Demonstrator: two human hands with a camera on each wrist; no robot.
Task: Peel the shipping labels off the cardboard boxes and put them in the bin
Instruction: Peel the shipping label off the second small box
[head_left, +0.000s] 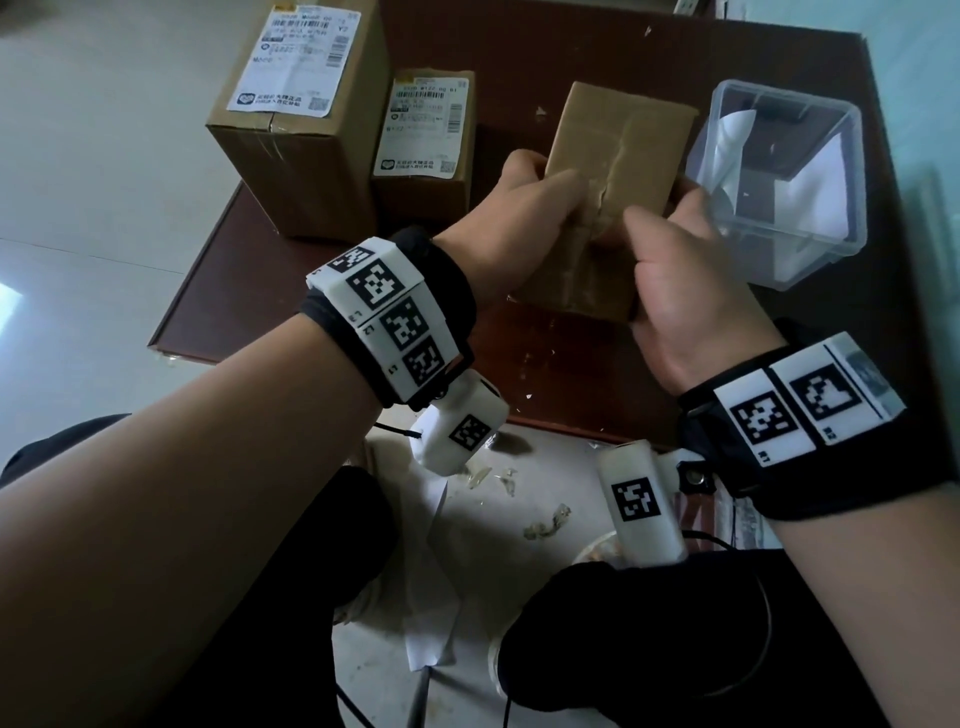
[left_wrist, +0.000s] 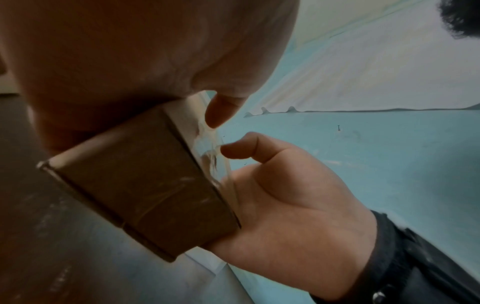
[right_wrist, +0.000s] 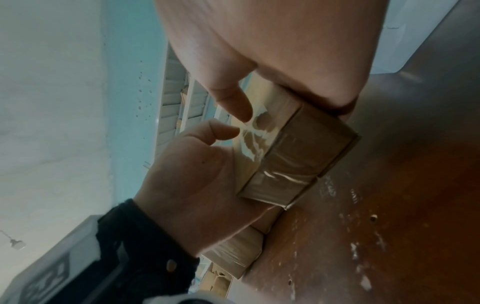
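A bare cardboard box (head_left: 618, 140) is held tilted above the brown table (head_left: 571, 62). My left hand (head_left: 519, 208) grips its left side with the thumb on the top face. My right hand (head_left: 670, 249) grips the right side, thumb also on top. The top face carries no label, only torn clear tape (left_wrist: 207, 148) along its seam, and both thumbs meet at that tape (right_wrist: 254, 135). At the back left stand a large box (head_left: 306, 171) with a white label (head_left: 296, 57) and a smaller box (head_left: 426, 197) with its own label (head_left: 423, 130). The clear plastic bin (head_left: 810, 260) at the right holds white labels (head_left: 821, 192).
The bin stands just right of my right hand, near the table's right edge. The two labelled boxes fill the back left corner. Scraps of tape and paper (head_left: 545, 519) lie on the floor below the table's near edge, between my knees.
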